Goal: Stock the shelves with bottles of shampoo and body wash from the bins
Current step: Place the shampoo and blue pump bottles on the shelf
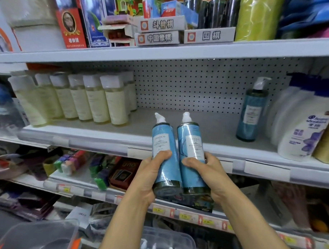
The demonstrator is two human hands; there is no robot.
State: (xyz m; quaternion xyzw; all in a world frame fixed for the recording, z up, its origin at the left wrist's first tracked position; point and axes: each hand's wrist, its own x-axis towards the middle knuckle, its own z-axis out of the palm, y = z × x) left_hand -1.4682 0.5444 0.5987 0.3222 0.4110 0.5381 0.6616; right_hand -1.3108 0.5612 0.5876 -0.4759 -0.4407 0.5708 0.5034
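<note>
At frame centre, the left hand (152, 173) grips one blue plastic-wrapped pump bottle (165, 154) and the right hand (205, 172) grips its twin (193, 151), side by side, touching, before the grey shelf (206, 125).

A shop — stocked shelves (159, 142) with price tags (186, 216).

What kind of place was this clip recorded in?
Most likely a small general store aisle. White shelves carry price tags along their edges, rows of pale bottles stand beside boxed board games, and both hands hold blue pump bottles.
</note>
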